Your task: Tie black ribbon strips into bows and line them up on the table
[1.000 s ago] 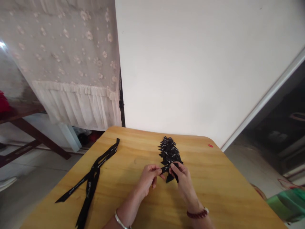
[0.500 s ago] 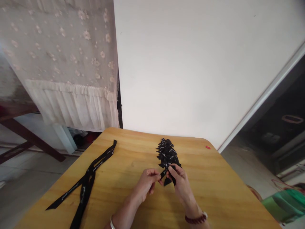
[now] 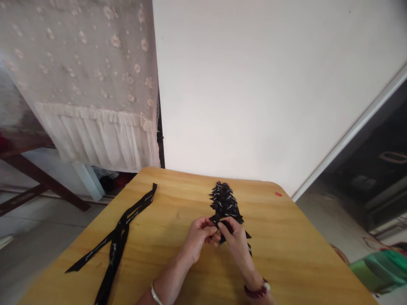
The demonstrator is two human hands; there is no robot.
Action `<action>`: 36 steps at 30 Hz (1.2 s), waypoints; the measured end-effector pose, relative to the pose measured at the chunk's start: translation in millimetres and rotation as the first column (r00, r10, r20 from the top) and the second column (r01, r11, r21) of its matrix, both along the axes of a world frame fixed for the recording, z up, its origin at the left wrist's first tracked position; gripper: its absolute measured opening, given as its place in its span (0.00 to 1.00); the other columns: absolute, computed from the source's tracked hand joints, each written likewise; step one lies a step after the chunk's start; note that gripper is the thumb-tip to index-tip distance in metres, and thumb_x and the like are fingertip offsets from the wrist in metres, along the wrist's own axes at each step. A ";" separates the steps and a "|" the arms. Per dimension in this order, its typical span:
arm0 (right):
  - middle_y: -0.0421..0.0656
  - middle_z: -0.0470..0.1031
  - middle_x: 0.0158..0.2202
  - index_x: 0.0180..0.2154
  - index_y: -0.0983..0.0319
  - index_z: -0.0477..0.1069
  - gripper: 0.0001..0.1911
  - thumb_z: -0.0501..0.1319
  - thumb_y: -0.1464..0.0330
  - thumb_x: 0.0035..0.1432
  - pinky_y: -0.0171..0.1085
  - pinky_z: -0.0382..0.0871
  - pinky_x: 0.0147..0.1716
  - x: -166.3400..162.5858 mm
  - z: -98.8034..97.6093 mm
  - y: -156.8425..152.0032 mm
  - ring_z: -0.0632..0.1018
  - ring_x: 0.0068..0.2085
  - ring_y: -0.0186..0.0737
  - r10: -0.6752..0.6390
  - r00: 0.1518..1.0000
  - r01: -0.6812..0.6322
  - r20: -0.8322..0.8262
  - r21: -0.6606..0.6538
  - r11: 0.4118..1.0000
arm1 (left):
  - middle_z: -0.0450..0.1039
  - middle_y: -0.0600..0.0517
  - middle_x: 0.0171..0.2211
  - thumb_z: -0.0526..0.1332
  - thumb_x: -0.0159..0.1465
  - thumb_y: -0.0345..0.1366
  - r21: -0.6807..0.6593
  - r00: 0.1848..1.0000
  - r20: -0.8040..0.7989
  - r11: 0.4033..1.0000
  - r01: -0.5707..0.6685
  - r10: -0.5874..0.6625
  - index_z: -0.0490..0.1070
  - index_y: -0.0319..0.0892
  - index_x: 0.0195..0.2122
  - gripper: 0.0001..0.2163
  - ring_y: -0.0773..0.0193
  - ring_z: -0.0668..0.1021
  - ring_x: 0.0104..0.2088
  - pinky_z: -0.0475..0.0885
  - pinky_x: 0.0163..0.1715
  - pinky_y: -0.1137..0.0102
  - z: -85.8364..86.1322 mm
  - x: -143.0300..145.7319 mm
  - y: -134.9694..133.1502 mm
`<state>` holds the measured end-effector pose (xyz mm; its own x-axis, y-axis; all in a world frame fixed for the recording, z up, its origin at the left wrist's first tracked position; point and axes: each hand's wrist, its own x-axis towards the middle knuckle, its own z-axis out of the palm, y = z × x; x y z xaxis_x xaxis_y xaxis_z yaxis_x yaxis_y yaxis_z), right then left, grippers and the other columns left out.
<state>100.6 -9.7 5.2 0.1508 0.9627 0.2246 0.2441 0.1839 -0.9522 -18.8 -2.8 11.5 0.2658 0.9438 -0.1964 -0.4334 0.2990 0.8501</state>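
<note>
A short piece of black ribbon (image 3: 221, 227) with pale lettering is pinched between my two hands over the wooden table (image 3: 286, 254). My left hand (image 3: 199, 234) grips its left end with closed fingers. My right hand (image 3: 233, 235) grips the right end, and the ribbon's tail (image 3: 247, 235) pokes out beside that hand. Just beyond my fingers lies a row of folded black ribbon pieces (image 3: 224, 202), stacked in a line running away from me.
Long strips of black ribbon (image 3: 121, 231) lie across the table's left side. A small red bit (image 3: 278, 194) rests near the far right edge. A lace curtain (image 3: 85, 84) hangs at the left, a white wall (image 3: 254, 84) stands behind, and a dark wooden frame (image 3: 38, 178) is at far left.
My hands have drawn closer together on the ribbon piece, which is now more folded between them. The view shifted slightly.
</note>
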 end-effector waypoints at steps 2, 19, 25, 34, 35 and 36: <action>0.37 0.65 0.19 0.22 0.62 0.64 0.11 0.57 0.62 0.48 0.31 0.60 0.22 -2.5 0.8 -0.7 0.66 0.22 0.33 0.014 1.000 -0.014 -0.010 0.005 1.000 | 0.68 0.54 0.18 0.65 0.43 0.31 0.000 1.000 0.028 1.000 -0.014 0.014 0.67 0.36 0.24 0.09 0.69 0.71 0.19 0.68 0.18 0.75 -2.5 1.4 0.2; 0.35 0.60 0.16 0.21 0.62 0.61 0.12 0.56 0.61 0.49 0.30 0.57 0.18 3.2 -3.7 1.7 0.62 0.19 0.31 0.107 0.992 -0.105 0.062 -0.042 0.994 | 0.63 0.59 0.12 0.65 0.43 0.33 -0.094 0.980 0.045 0.977 -0.191 0.196 0.64 0.38 0.21 0.10 0.72 0.68 0.10 0.57 0.07 0.81 0.2 -9.8 7.1; 0.38 0.65 0.19 0.22 0.62 0.64 0.11 0.56 0.62 0.49 0.31 0.59 0.21 3.5 0.1 -1.2 0.66 0.22 0.33 0.086 0.981 -0.087 0.172 -0.001 0.996 | 0.74 0.47 0.26 0.64 0.46 0.26 -0.171 0.968 0.190 0.976 -0.132 0.164 0.65 0.36 0.25 0.08 0.60 0.78 0.31 0.71 0.25 0.76 -4.0 -11.1 8.0; 0.38 0.63 0.20 0.23 0.63 0.64 0.17 0.50 0.57 0.54 0.30 0.59 0.22 7.2 -6.3 1.5 0.65 0.24 0.33 0.044 0.997 -0.043 0.062 -0.028 0.999 | 0.74 0.48 0.23 0.63 0.47 0.27 -0.082 0.994 0.093 0.995 -0.057 0.065 0.66 0.35 0.24 0.05 0.61 0.78 0.27 0.72 0.26 0.74 -4.8 -6.0 4.3; 0.37 0.63 0.20 0.23 0.62 0.63 0.17 0.50 0.57 0.54 0.30 0.59 0.22 7.1 -6.7 1.5 0.65 0.24 0.33 0.038 0.998 -0.036 0.056 -0.033 0.999 | 0.74 0.48 0.23 0.63 0.47 0.27 -0.076 0.995 0.084 0.996 -0.050 0.056 0.66 0.35 0.24 0.05 0.61 0.77 0.27 0.72 0.26 0.74 -5.1 -5.4 4.0; 0.37 0.62 0.20 0.23 0.62 0.63 0.17 0.50 0.57 0.54 0.30 0.59 0.22 6.8 -6.4 1.2 0.65 0.24 0.33 0.030 0.998 -0.028 0.050 -0.041 0.999 | 0.74 0.48 0.23 0.63 0.47 0.27 -0.072 0.996 0.078 0.996 -0.046 0.051 0.66 0.35 0.24 0.05 0.61 0.77 0.27 0.72 0.26 0.74 -5.6 -5.0 3.8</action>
<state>107.5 -8.5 -1.2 0.1121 0.9750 0.1920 0.2876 0.1531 -0.9454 -23.8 1.0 5.8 0.2375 0.9405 -0.2430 -0.5141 0.3340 0.7901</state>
